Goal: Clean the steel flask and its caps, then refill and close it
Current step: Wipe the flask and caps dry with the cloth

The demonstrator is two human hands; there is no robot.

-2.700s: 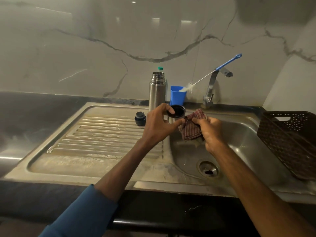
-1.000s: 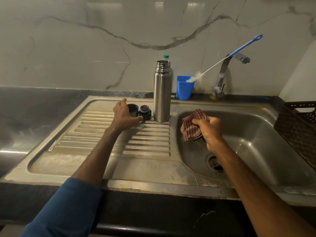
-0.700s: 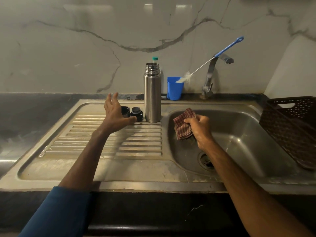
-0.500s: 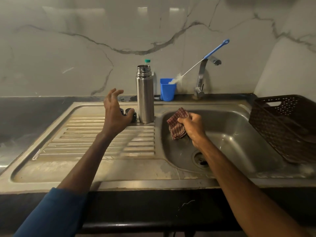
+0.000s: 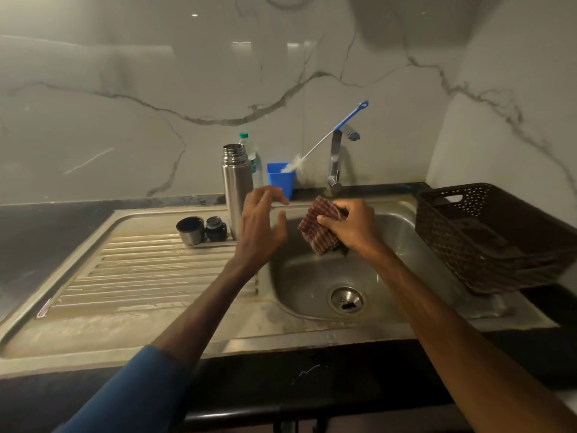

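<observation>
- Head view, far left: dark worktop (image 5: 46,226) runs along the marble wall, with a steel sink set into it.
- Drainboard (image 5: 140,276), ribbed and stained, fills the sink's left half.
- Cup cap (image 5: 190,230), steel outside and dark inside, stands mouth up at the back of the drainboard.
- Stopper (image 5: 216,228), black, stands just right of the cup cap, touching or nearly touching it.
- Flask (image 5: 236,185) stands upright and uncapped at the back right corner of the drainboard, just right of the stopper.
- Bottle (image 5: 252,159), clear with a green cap, stands behind the flask near the wall.
- Left hand (image 5: 262,226) hovers with fingers spread and relaxed, grasping nothing. It covers the flask's lower right side, and whether it touches the flask cannot be told. Its fingertips are blurred. A blue sleeve (image 5: 125,398) covers that forearm.
- Blue cup (image 5: 280,179) sits on the back ledge, right of the bottle.
- Brush (image 5: 324,142) has its white bristles in the blue cup, and its blue handle leans up to the right across the tap (image 5: 335,164).
- Cloth (image 5: 318,232), red-checked and bunched, hangs above the basin (image 5: 399,245).
- Right hand (image 5: 349,228) clutches the cloth, fingers curled round its top, close to the left hand but apart from it.
- Drain (image 5: 346,300) lies in the basin floor, below the cloth.
- Basket (image 5: 493,235), dark perforated plastic, rests on the sink's right edge.
</observation>
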